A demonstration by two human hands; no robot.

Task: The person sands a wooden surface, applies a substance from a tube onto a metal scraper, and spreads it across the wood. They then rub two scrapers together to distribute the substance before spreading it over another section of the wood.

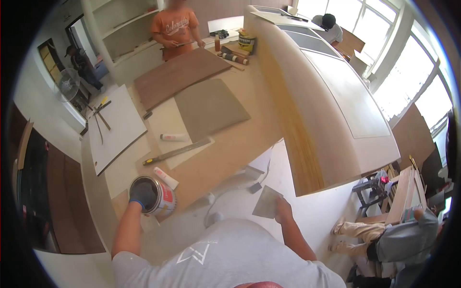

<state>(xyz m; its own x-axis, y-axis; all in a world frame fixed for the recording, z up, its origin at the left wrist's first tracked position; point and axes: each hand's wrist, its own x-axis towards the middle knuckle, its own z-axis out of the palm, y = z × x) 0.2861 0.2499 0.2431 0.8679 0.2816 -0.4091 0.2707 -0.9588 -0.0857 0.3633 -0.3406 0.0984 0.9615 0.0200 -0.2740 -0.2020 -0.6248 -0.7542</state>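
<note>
An open metal can (166, 198) with a red and white label stands at the near-left edge of the work table. My left hand (140, 193), in a dark blue glove, is at the can's mouth; its fingers blend into the dark inside, so their pose is hidden. My right hand (284, 210) is closed on the edge of a thin, square grey-beige sheet (267, 202), held out over the floor beyond the table edge. Beside the can lies a white tube (166, 178). A long flat file-like tool (182, 150) with a black and yellow end rests farther in.
Brown (182, 77) and grey-brown panels (211, 108) lie on the table (230, 153). A white board (115, 129) is at left. Right stands a large curved wooden piece (336, 110). A person in orange (175, 26) faces me; another person (403, 237) is at lower right.
</note>
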